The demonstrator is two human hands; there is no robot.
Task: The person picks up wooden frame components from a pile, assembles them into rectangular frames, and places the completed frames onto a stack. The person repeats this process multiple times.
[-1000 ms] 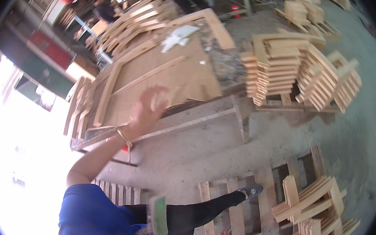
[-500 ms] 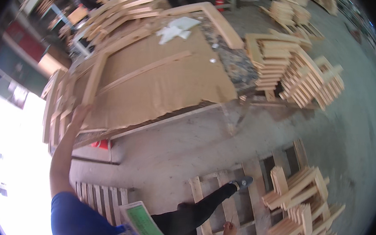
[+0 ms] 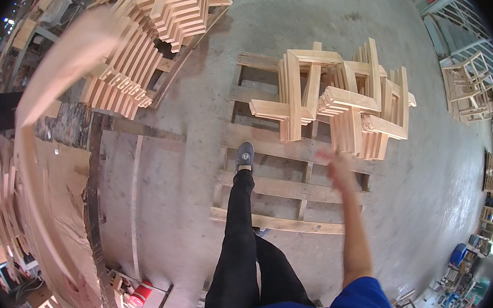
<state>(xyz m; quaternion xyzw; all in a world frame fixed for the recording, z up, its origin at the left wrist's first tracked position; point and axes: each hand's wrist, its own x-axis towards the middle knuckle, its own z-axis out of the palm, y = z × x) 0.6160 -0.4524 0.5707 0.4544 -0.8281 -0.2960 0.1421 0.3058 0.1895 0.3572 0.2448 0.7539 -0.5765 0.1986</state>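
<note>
Right hand [image 3: 334, 169] outstretched forward on a straight bare arm, fingers loosely open, motion-blurred; left hand unseen

The right hand [image 3: 334, 164] reaches out, blurred and empty, toward a stack of wooden cross-shaped frames [image 3: 345, 101] piled on a wooden pallet [image 3: 290, 187]. One grey shoe [image 3: 245, 155] stands on a pallet board. At left a long curved wooden strip [image 3: 47, 84] sweeps past the bench [image 3: 71, 209], blurred. More frames [image 3: 171, 6] lie stacked beyond it.

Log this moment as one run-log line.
right hand: empty, reaching toward stacked wooden frames | left hand: out of view | foot: on wooden pallet
</note>
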